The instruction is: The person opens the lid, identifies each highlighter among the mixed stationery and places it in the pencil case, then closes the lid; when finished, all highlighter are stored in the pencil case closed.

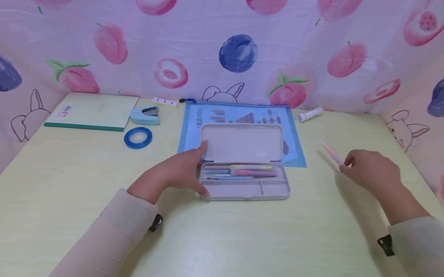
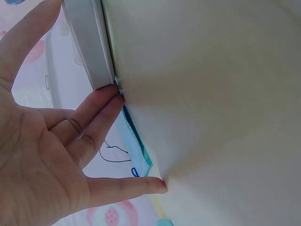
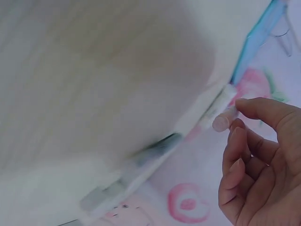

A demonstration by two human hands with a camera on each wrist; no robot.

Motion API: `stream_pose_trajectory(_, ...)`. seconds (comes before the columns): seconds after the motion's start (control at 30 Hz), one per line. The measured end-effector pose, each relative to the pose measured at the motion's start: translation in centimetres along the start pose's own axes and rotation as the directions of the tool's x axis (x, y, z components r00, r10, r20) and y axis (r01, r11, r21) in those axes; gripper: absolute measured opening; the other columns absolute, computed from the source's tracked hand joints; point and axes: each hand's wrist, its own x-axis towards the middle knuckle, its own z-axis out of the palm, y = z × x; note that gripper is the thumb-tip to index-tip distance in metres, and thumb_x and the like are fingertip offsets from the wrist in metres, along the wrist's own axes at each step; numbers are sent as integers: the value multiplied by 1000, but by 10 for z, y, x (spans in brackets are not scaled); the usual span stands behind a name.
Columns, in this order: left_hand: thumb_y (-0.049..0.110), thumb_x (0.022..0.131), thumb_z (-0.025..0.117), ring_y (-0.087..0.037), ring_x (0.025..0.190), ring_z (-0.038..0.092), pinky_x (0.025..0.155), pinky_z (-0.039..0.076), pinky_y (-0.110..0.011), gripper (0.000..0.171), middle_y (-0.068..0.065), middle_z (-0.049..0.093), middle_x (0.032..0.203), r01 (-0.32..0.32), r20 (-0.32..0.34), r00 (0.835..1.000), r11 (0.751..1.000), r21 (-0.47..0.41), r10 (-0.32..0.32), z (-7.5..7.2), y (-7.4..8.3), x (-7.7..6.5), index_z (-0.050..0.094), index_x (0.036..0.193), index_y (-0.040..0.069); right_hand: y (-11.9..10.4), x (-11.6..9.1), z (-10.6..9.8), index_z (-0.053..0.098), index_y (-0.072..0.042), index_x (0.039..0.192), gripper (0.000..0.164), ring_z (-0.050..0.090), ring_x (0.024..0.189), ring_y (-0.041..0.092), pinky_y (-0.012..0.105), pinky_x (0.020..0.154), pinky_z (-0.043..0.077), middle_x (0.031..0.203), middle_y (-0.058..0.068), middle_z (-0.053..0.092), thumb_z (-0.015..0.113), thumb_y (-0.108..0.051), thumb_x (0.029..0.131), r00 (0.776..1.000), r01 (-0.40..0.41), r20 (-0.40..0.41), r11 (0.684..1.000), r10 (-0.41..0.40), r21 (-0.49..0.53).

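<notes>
A pale pencil case (image 1: pixel 228 194) lies with its lid (image 1: pixel 242 141) folded back. Several pens (image 1: pixel 245 171) fill its rear compartment. My left hand (image 1: pixel 177 172) is at the case's left end, fingers spread and mostly straight. In the left wrist view, the thumb and two fingertips touch the case (image 2: pixel 89 42). To the right of the case, my right hand (image 1: pixel 371 171) pinches a slim white pen (image 1: pixel 332 154) with a pink-orange section, above the table. The pen's round end (image 3: pixel 221 124) shows in the right wrist view.
A blue printed zip pouch (image 1: pixel 298 148) lies under the lid. Behind are a white cylindrical tube (image 1: pixel 309 114), a light-blue stapler (image 1: pixel 144 116), blue tape (image 1: pixel 138 138) and a notebook (image 1: pixel 91 111). A blurred grey-white stick-like thing (image 3: pixel 131 172) lies near the right hand. Patterned cloth (image 1: pixel 202 23) bounds the table.
</notes>
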Motion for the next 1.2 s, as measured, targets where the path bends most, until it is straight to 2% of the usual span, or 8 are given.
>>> stream_pose_trajectory(0.2,45,57,81,-20,127,30,105,28,-41,125,-5,36,140,2,1,1000,1000,-8,-2,0,2,-1,-3,145,16,-34,-9,-7,59,-12,98,30,51,64,21,32,46,39,84,7,60,56,-38,84,995,65,-71,998,-65,5)
stream_pose_trajectory(0.33,45,57,81,-20,127,30,105,27,-41,125,-5,36,140,2,-1,1000,1000,-5,-2,0,2,-1,-3,145,17,-62,-16,-13,60,-13,97,27,50,62,19,30,45,39,80,4,60,59,-36,84,981,164,-105,987,-163,-4)
stream_pose_trajectory(0.5,46,57,81,-19,126,30,105,27,-40,125,-4,36,139,10,-4,1000,1000,0,-10,1,0,0,-4,145,18,-97,-21,-11,62,-16,97,21,51,62,16,28,45,40,79,0,60,62,-32,84,952,288,-98,957,-289,-27)
stream_pose_trajectory(0.67,46,57,81,-19,128,28,105,26,-41,125,-4,35,141,11,-2,1000,1000,-7,-11,1,-1,0,-4,145,19,-124,-21,0,63,-20,93,15,51,64,15,26,49,41,75,-4,58,65,-30,82,931,361,-54,932,-362,-25)
stream_pose_trajectory(0.8,46,57,81,-19,129,27,106,26,-41,125,-4,34,141,8,-2,1000,1000,-7,-8,1,-1,0,-4,145,18,-138,-21,8,63,-22,91,12,51,63,13,26,50,41,73,-6,58,66,-28,81,920,389,-32,921,-389,-26)
stream_pose_trajectory(1.0,47,57,81,-19,129,27,106,25,-40,126,-4,36,140,9,-1,1000,1000,13,-9,0,-1,-1,-4,145,17,-148,-17,17,64,-22,91,12,50,61,11,26,48,40,69,-9,57,66,-28,81,905,423,-22,904,-425,-57)
stream_pose_trajectory(1.13,46,58,81,-19,127,29,106,25,-40,125,-5,38,138,5,1,1000,1000,10,-5,-1,0,-2,-4,145,16,-151,-15,20,64,-21,92,13,50,62,10,26,48,40,69,-10,57,65,-28,82,905,424,-8,903,-426,-71)
stream_pose_trajectory(1.2,46,58,81,-19,129,27,106,24,-39,125,-5,35,141,1,1,1000,1000,14,-1,-1,0,-2,-4,145,15,-152,-14,21,65,-21,93,14,50,62,11,26,49,41,69,-9,57,65,-29,82,911,413,4,908,-413,-70)
